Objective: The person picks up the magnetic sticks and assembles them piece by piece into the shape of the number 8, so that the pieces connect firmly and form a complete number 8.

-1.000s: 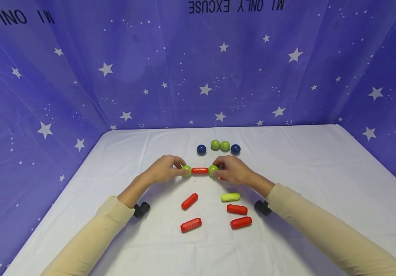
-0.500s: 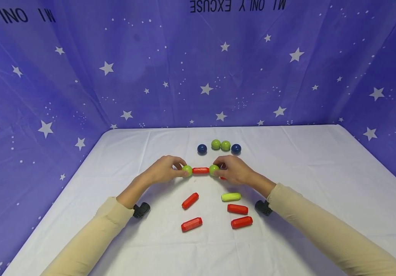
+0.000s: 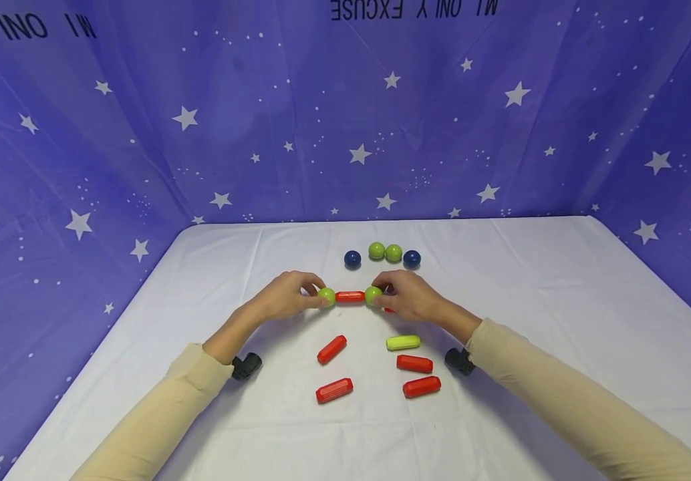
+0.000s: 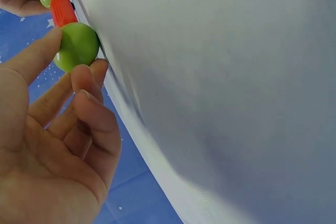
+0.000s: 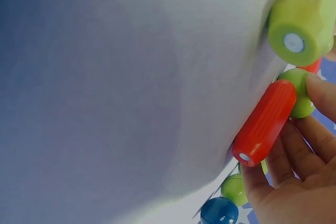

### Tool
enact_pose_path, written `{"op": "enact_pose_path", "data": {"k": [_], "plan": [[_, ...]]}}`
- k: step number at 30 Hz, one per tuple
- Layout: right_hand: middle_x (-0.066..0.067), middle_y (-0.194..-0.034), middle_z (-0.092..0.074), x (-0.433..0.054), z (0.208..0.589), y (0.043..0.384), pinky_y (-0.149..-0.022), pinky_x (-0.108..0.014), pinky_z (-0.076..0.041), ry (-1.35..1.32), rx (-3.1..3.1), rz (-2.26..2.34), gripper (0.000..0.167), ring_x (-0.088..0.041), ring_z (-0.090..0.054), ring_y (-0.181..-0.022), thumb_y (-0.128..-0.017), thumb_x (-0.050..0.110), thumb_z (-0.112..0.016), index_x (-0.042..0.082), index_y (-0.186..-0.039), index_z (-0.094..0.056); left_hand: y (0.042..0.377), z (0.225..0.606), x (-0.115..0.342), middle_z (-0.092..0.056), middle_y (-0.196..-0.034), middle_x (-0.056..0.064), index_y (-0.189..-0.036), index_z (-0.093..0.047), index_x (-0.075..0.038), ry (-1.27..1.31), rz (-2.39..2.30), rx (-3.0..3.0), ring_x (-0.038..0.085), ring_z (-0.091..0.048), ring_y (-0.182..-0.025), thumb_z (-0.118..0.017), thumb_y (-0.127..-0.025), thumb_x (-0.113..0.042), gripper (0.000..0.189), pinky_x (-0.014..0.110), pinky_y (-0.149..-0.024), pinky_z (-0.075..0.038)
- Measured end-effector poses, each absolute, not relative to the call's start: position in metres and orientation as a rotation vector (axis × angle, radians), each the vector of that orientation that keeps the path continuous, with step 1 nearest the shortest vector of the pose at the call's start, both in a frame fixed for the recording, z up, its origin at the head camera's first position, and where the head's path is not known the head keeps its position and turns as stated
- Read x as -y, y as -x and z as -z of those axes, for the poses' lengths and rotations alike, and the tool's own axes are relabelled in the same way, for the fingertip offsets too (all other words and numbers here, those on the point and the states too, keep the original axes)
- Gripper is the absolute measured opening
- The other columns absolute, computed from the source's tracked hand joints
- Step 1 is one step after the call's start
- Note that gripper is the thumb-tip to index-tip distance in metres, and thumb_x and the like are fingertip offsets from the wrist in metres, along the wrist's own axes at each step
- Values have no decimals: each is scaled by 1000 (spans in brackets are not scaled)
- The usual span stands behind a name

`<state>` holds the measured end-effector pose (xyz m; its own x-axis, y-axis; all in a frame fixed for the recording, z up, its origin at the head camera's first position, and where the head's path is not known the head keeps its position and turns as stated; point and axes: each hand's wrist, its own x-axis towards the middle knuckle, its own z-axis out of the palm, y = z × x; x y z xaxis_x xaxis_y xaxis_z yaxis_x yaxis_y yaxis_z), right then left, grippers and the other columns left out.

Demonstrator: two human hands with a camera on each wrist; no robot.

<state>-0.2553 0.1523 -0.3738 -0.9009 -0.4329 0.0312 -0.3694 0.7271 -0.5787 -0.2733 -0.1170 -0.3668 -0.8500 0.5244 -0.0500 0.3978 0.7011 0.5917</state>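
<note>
Left hand point(image 3: 288, 294) pinches the green ball point(image 4: 79, 46) at the left end of the red rod point(image 3: 350, 296); right hand point(image 3: 408, 296) pinches its right-end ball point(image 3: 371, 295) (second rod point(image 5: 266, 121), half hidden, seemingly farther right)!

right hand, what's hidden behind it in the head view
A red rod: only a sliver shows below the right hand there, but the right wrist view shows more, beside the green ball that hand pinches. Anything else covered can't be seen.
</note>
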Motion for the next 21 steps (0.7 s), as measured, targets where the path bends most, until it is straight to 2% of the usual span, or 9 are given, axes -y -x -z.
{"op": "enact_pose_path", "data": {"k": [9,17,21], "plan": [[-3,-100,-66,-152,373,255,-78,-31,-49,663,-2824,905,30,-18,-57,-89,-91,14,-72,2,-118,-67,267,362,116,-70,-97,6,-120,-67,-6,-717,-827,-2800,20,-61,-84,-73,-90,-29,38,37,-75,-48],[-4,-101,-66,-152,373,256,-80,-32,-50,670,-2827,908,29,-18,-57,-90,-92,14,-72,2,-118,-67,247,352,109,-68,-88,-1,-117,-70,-10,-845,-970,-2631,21,-59,-78,-74,-89,-25,32,33,-66,-47],[-4,-101,-66,-152,374,255,-81,-33,-50,683,-2831,906,29,-19,-57,-90,-92,14,-71,2,-117,-67,233,348,105,-68,-86,-3,-118,-70,-10,-901,-952,-2527,21,-59,-79,-76,-88,-27,34,33,-67,-48]]}}
